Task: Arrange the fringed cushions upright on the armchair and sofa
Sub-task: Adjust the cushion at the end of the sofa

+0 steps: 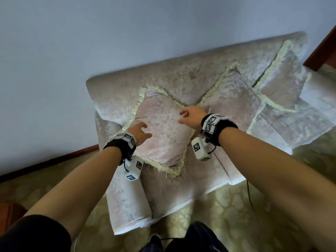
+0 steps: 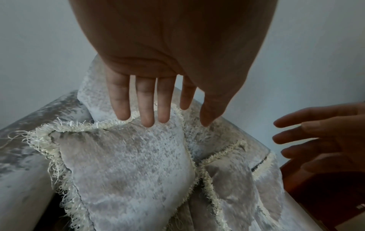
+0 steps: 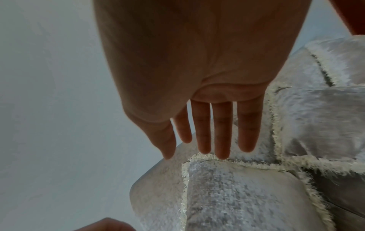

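A pale pink fringed cushion (image 1: 161, 128) leans upright against the sofa (image 1: 127, 91) back at its left end. My left hand (image 1: 141, 130) hovers open over the cushion's left side, and my right hand (image 1: 189, 115) hovers open at its upper right corner; neither holds anything. A second fringed cushion (image 1: 234, 95) stands to the right, and a third (image 1: 283, 77) farther right. In the left wrist view my left hand's straight fingers (image 2: 146, 107) reach over the cushion (image 2: 128, 171). The right wrist view shows my spread fingers (image 3: 221, 132) above the cushion's top fringe (image 3: 227, 159).
A plain blue-grey wall (image 1: 91, 33) rises behind the sofa. A padded armrest (image 1: 127, 197) runs along the left of the seat. Patterned yellow-green carpet (image 1: 227, 215) covers the floor. Dark wooden furniture (image 1: 323, 50) stands at the far right. A thin black cable (image 1: 250, 197) lies on the carpet.
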`<state>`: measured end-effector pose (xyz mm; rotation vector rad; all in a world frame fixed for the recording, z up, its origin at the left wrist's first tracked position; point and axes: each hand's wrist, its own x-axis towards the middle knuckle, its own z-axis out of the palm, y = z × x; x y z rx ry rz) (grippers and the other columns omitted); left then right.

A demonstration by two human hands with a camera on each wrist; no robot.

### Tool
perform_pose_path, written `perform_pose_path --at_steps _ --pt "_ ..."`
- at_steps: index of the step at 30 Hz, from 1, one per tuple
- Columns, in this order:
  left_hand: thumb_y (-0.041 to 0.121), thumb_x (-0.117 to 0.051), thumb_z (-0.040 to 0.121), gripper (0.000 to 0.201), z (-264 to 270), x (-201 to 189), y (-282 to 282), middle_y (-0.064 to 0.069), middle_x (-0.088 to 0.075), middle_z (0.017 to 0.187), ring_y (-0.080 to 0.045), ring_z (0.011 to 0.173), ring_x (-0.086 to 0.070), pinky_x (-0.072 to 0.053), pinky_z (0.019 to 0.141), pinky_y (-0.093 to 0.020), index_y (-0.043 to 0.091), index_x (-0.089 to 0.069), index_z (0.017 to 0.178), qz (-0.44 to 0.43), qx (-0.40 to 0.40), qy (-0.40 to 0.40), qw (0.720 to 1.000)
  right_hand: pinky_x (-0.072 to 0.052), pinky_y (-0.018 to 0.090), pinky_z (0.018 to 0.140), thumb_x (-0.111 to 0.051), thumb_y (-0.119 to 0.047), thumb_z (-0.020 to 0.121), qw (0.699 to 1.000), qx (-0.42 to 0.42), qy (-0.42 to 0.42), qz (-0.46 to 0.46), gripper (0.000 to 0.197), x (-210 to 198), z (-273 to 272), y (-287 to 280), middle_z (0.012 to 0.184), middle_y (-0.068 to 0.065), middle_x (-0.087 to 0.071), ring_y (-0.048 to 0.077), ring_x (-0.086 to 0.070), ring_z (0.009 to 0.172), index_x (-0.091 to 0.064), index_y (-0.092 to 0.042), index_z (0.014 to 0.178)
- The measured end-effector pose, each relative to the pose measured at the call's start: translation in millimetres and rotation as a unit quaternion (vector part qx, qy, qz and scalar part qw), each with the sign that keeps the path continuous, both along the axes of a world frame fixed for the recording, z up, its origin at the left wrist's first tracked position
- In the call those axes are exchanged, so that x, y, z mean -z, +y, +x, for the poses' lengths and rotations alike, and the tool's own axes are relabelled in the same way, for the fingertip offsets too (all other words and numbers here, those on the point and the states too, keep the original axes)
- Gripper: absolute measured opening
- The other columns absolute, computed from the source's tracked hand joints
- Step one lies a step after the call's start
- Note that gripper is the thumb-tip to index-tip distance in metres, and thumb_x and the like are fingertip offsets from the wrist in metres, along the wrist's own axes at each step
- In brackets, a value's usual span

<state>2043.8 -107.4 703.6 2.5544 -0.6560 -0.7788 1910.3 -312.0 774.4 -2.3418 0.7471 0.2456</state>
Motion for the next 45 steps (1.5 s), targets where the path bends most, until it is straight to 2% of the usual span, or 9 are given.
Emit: perform_pose_path --at_steps 12,17,22,27,31,33,36,42,45 --pt "0.035 -0.071 0.084 0.058 79.8 65.9 -41.6 -0.011 -0.052 0.138 -0.03 0.12 -0.055 -0.047 0.1 -0.042 0.02 -0.048 0.135 -0.009 -0.195 0.026 0.98 -0.04 0.035 0.104 -0.06 -0.036 0.094 0.976 -0.207 0.048 -0.047 0.047 53.1 156.2 -87.8 0.145 0.008 -0.049 0.026 -0.049 0.13 -0.054 -0.014 0.135" --pt "0.053 -0.07 0.071 0.073 87.1 111.6 -47.0 -0.008 -0.055 0.136 -0.033 0.12 -0.055 -0.045 0.1 -0.048 0.03 -0.044 0.135 0.048 -0.244 0.049 0.967 -0.046 0.049 0.096 -0.056 -0.023 0.094 0.963 -0.262 0.042 -0.05 0.043 67.4 207.3 -101.5 0.127 0.03 -0.056 0.044 -0.053 0.117 -0.057 0.012 0.12" --pt "0.035 -0.07 0.084 0.071 113.5 133.0 -48.4 -0.011 -0.05 0.142 -0.034 0.125 -0.051 -0.044 0.101 -0.044 0.019 -0.036 0.145 0.041 -0.302 0.064 0.95 -0.047 0.03 0.082 -0.059 -0.029 0.092 0.954 -0.287 0.053 -0.065 0.043 96.4 252.6 -114.6 0.136 0.014 -0.056 0.036 -0.056 0.117 -0.059 -0.007 0.129" --pt "0.033 -0.07 0.082 0.07 140.1 159.2 -31.3 -0.01 -0.054 0.135 -0.032 0.113 -0.058 -0.051 0.094 -0.047 0.021 -0.036 0.142 0.025 -0.336 0.066 0.939 -0.05 0.05 0.094 -0.058 -0.027 0.091 0.96 -0.27 0.047 -0.065 0.044 126.2 292.1 -105.5 0.129 0.025 -0.058 0.043 -0.055 0.119 -0.06 0.004 0.122" --pt "0.033 -0.071 0.076 0.065 152.9 182.3 -22.0 -0.009 -0.053 0.133 -0.03 0.113 -0.056 -0.051 0.094 -0.048 0.021 -0.044 0.134 0.045 -0.334 0.061 0.94 -0.048 0.035 0.08 -0.057 -0.036 0.083 0.966 -0.249 0.036 -0.06 0.034 148.6 313.6 -101.5 0.119 0.008 -0.058 0.029 -0.057 0.105 -0.063 -0.014 0.109" --pt "0.027 -0.071 0.078 0.065 159.1 193.1 -22.2 -0.007 -0.043 0.142 -0.031 0.126 -0.046 -0.044 0.102 -0.05 0.019 -0.044 0.136 0.032 -0.336 0.035 0.941 -0.044 0.037 0.087 -0.054 -0.042 0.08 0.975 -0.216 -0.001 -0.052 0.033 160.2 321.9 -103.5 0.125 0.007 -0.051 0.029 -0.05 0.115 -0.061 -0.025 0.107" --pt "0.03 -0.071 0.08 0.075 171.2 205.6 -24.3 -0.004 -0.033 0.151 -0.032 0.139 -0.031 -0.036 0.11 -0.052 0.022 -0.035 0.145 0.048 -0.282 -0.01 0.958 -0.025 0.044 0.115 -0.059 -0.033 0.088 0.981 -0.169 -0.037 -0.093 0.055 177.5 328.4 -109.9 0.161 0.002 -0.017 0.028 -0.015 0.147 -0.042 -0.023 0.14" --pt "0.04 -0.076 0.075 0.096 190.8 235.3 -23.1 -0.001 -0.029 0.154 -0.034 0.144 -0.022 -0.03 0.111 -0.058 0.03 -0.016 0.15 0.087 -0.234 0.015 0.968 -0.009 0.048 0.119 -0.063 -0.036 0.088 0.985 -0.135 -0.038 -0.098 0.091 200.0 344.7 -118.4 0.164 0.006 -0.009 0.028 -0.002 0.151 -0.003 -0.019 0.155" --pt "0.044 -0.082 0.068 0.107 192.2 248.7 -20.5 -0.011 -0.049 0.138 -0.042 0.133 -0.039 -0.04 0.104 -0.059 0.031 -0.013 0.149 0.112 -0.245 0.063 0.961 -0.012 0.054 0.119 -0.066 -0.054 0.081 0.985 -0.133 -0.016 -0.105 0.106 213.9 354.6 -119.8 0.161 0.009 -0.022 0.031 -0.019 0.148 0.001 -0.019 0.155"
